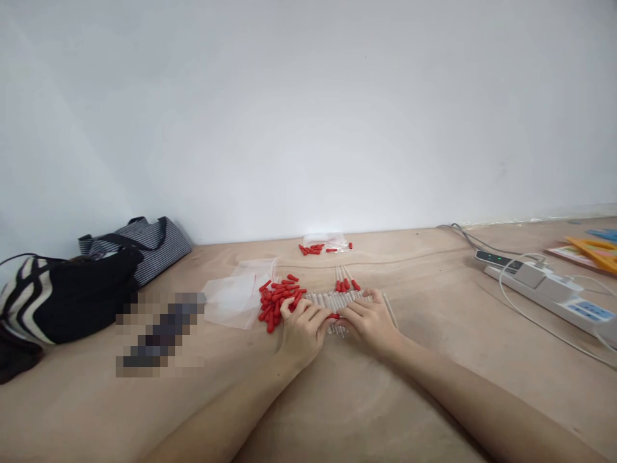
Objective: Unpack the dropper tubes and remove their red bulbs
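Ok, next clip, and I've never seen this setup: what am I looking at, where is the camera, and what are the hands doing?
There is no machine here. A person wears one camera on the head, looking forward and down, so the two bare arms come in from the bottom. The left hand and right hand meet over a row of thin pale tubes lying on the wooden table, pinching a small red cap between them. A pile of red caps and clear plastic bags lie to the left, more caps near the wall. Further left are bags; a power strip sits on the right.
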### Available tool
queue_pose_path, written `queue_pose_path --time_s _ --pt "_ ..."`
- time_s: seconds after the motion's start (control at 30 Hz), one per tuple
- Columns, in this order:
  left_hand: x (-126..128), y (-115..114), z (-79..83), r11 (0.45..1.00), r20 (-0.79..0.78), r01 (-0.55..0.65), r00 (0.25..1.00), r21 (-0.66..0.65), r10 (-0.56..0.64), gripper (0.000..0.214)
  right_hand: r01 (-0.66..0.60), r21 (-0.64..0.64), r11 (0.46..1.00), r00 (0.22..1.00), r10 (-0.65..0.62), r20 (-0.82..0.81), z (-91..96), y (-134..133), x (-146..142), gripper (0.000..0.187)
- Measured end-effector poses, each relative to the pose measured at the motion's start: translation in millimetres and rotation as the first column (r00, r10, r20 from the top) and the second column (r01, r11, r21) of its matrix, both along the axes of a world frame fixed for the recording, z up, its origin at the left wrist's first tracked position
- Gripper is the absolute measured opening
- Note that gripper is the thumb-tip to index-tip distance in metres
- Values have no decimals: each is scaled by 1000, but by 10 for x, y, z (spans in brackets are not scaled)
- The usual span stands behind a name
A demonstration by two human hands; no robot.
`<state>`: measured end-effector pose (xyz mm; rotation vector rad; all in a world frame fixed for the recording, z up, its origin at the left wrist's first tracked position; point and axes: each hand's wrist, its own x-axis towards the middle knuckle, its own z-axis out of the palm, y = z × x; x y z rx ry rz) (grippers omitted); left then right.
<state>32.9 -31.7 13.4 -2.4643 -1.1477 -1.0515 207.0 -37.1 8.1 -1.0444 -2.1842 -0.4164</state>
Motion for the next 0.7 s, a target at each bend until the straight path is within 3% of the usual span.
queue_pose_path --time_s 0.27,0.43,0.7 --pt "-66 23 20 990 -110 -9 994 137 25 12 -43 27 999 992 40 119 -33 15 47 24" --pt "-51 15 11 986 -128 -10 991 166 32 24 -56 -36 998 991 60 118 -10 26 60 28" --pt "-83 66 37 985 -56 -59 996 165 69 16 -39 -161 986 987 63 150 35 36 162 45"
